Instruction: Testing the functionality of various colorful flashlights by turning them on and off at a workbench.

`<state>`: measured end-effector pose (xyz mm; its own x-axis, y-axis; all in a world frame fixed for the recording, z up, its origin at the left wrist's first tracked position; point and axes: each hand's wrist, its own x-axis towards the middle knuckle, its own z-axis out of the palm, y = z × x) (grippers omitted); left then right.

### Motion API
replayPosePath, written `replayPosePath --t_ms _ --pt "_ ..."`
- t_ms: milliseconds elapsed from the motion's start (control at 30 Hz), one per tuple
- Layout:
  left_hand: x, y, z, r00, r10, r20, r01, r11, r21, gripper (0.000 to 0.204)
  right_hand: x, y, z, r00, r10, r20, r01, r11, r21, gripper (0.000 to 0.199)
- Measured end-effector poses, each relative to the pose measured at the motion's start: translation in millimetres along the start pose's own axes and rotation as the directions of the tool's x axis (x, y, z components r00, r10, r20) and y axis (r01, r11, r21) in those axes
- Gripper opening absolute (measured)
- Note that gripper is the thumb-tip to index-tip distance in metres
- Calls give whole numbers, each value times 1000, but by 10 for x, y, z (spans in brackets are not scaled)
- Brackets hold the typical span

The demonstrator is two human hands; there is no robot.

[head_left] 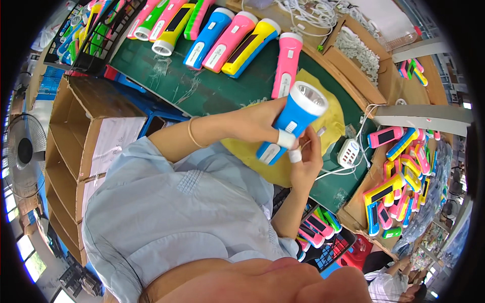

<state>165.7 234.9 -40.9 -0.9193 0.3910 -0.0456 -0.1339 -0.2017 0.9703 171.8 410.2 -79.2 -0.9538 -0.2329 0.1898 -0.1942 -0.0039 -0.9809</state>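
My left hand (260,121) is wrapped round a blue flashlight (298,113) with a white-rimmed head, which points up and to the right. White wrap shows on a finger at its body. Close against the flashlight's right side is my right hand (307,159), fingers curled, with white wrap on one finger. A thin pale cord seems to run by its fingers; what they pinch is too small to make out. Beneath both hands lies a yellow cloth (331,108) on the green tabletop (212,96). Just beyond it rests a pink flashlight (288,63).
Several colourful flashlights (220,48) line the table's far side. A white multi-port charger (348,153) with cables sits at right. Beyond are a box of small white parts (356,55) and a carton of flashlights (399,187). Cardboard shelving (76,151) stands left; a black basket (331,250) is lower right.
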Motion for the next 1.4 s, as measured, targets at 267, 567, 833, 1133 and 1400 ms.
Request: replayPosePath --t_ms 267,567,833,1133,1400 --pt "261 27 -18 974 -216 -64 135 786 -603 35 -79 97 -44 980 195 -37 -192 979 70 33" --pt "488 45 -83 900 -346 -265 136 800 -584 26 -73 77 -120 975 178 -132 -190 978 -84 26" --pt "631 467 -261 933 151 -328 63 827 558 67 180 -305 -345 964 237 -122 -199 944 264 28" --pt "839 293 -408 971 101 -216 -97 995 25 63 285 -288 -259 979 125 -159 -120 992 41 17" --pt "501 116 -149 997 -71 -30 43 839 -543 39 434 -470 112 897 -435 77 358 613 -705 15"
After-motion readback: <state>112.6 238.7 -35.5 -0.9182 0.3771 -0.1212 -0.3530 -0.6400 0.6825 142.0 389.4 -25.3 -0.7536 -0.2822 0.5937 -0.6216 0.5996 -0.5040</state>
